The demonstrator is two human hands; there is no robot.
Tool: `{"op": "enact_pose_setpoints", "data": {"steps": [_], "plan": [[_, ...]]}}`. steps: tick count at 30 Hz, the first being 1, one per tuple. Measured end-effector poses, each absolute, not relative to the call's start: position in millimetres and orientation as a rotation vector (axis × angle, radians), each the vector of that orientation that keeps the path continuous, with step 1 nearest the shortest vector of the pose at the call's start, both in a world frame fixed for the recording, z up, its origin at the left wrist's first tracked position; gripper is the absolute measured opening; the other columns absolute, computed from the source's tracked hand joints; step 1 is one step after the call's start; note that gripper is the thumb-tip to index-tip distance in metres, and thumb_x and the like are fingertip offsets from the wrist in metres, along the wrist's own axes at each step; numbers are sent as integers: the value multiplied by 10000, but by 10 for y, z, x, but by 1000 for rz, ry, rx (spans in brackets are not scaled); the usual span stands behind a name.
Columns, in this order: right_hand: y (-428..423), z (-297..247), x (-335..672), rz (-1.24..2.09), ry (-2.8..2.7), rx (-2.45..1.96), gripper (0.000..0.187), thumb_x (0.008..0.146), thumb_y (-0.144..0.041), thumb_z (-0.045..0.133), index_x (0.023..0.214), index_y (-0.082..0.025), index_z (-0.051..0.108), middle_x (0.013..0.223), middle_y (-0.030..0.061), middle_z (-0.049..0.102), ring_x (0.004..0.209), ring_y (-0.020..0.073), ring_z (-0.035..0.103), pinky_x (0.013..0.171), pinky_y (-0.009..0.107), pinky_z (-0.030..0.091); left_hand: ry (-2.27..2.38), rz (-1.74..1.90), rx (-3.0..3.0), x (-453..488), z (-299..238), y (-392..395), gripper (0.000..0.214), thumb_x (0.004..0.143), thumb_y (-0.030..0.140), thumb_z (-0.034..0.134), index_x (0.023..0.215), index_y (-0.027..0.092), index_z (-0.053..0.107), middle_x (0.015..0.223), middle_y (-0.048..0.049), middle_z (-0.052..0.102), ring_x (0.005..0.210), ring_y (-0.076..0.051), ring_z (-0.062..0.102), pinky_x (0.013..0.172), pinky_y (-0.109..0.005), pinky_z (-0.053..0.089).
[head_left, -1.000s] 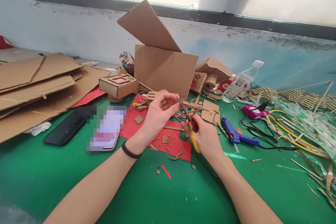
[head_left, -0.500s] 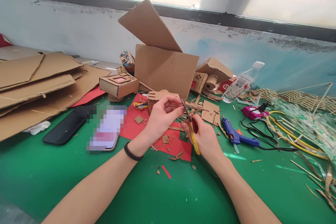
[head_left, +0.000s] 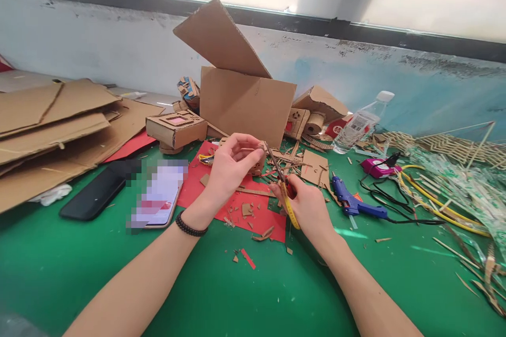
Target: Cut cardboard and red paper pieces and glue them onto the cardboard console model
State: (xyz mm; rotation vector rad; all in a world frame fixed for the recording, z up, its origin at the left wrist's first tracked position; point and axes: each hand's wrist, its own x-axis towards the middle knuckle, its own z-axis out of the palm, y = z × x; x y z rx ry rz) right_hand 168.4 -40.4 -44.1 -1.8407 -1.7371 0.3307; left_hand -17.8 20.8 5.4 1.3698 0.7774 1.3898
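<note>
My right hand [head_left: 310,205] is closed round yellow-handled scissors [head_left: 291,211], whose blades point up and to the left. Pinched between the thumb and fingers of my left hand [head_left: 231,171] is a small brown cardboard piece [head_left: 262,146], mostly hidden by the fingertips. The scissor tips are right beside those fingertips; I cannot tell whether they touch the piece. Behind my left hand stands a small cardboard box [head_left: 258,167], partly covered. Red paper [head_left: 263,221] strewn with cardboard scraps lies beneath both hands.
Cardboard sheets [head_left: 51,137] are stacked at the left, near a black phone [head_left: 93,192] and a lit phone [head_left: 160,195]. A cardboard box [head_left: 177,129] and upright panel [head_left: 245,102] stand behind. Rightward are a bottle [head_left: 361,124], blue glue gun [head_left: 356,204] and cables.
My left hand has moved slightly left, away from my right hand. The scissors' tips have shifted a little left and the blades look closer together.
</note>
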Motion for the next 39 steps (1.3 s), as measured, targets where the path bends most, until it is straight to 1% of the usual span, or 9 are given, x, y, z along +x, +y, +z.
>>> {"op": "enact_pose_setpoints", "data": {"steps": [4, 9, 13, 16, 21, 26, 30, 34, 39], "plan": [[-404, -424, 1716, 573, -1578, -1660, 522, 896, -768, 545, 792, -257, 506, 607, -42, 479, 564, 161, 419, 573, 277, 311, 736, 1316, 1327, -183, 57, 199, 207, 822, 284, 828, 976, 178, 740, 1121, -76, 760, 970, -181, 713, 834, -286, 596], [-418, -369, 1721, 725, -1474, -1549, 499, 905, -744, 573, 890, -245, 557, 701, -19, 554, 614, 167, 487, 577, 282, 381, 708, 1205, 1225, -134, 12, 177, 295, 763, 281, 876, 1026, 181, 786, 1207, -87, 744, 927, -168, 712, 761, -256, 596], [-417, -356, 1681, 798, -1427, -1424, 453, 918, -688, 612, 1027, -249, 584, 858, 24, 648, 744, 197, 584, 656, 302, 469, 686, 1184, 1199, -115, -1, 174, 297, 762, 325, 884, 1000, 177, 783, 1096, -77, 758, 896, -176, 722, 749, -273, 609], [-410, -344, 1672, 851, -1351, -1274, 422, 907, -642, 670, 1051, -250, 606, 925, 31, 658, 807, 193, 603, 741, 316, 502, 681, 1176, 1278, -111, -7, 166, 273, 791, 309, 860, 1006, 170, 767, 1027, -72, 766, 892, -185, 734, 795, -302, 615], [-414, -304, 1697, 873, -1306, -1186, 344, 911, -560, 720, 962, -229, 641, 847, 3, 610, 740, 150, 553, 689, 282, 463, 678, 1089, 1464, -85, -9, 100, 253, 828, 207, 807, 1064, 165, 726, 1007, -72, 768, 970, -200, 738, 884, -322, 603], [-413, -317, 1667, 930, -1284, -1183, 372, 890, -560, 745, 869, -218, 602, 739, -20, 570, 663, 140, 536, 628, 277, 456, 648, 1000, 1555, -67, -13, 55, 260, 875, 183, 736, 1130, 167, 686, 1167, -101, 729, 958, -185, 726, 865, -320, 600], [-410, -294, 1645, 988, -1246, -1155, 357, 930, -543, 696, 834, -224, 568, 675, -27, 558, 630, 139, 528, 600, 271, 452, 674, 977, 1572, -77, -13, 68, 237, 913, 232, 704, 1143, 179, 681, 1151, -90, 727, 981, -191, 718, 854, -307, 594], [-416, -259, 1650, 995, -1206, -1128, 342, 925, -527, 706, 835, -223, 577, 687, -26, 563, 632, 134, 529, 611, 269, 461, 753, 935, 1571, -82, -2, 67, 248, 961, 357, 661, 1145, 191, 686, 1054, -71, 746, 870, -180, 712, 758, -290, 582], [-418, -274, 1651, 1048, -1234, -1152, 374, 899, -571, 727, 876, -216, 610, 699, -20, 600, 624, 136, 552, 607, 274, 473, 783, 881, 1635, -75, 1, 47, 250, 933, 425, 694, 1016, 189, 690, 971, -56, 749, 842, -193, 705, 724, -288, 566]]}}
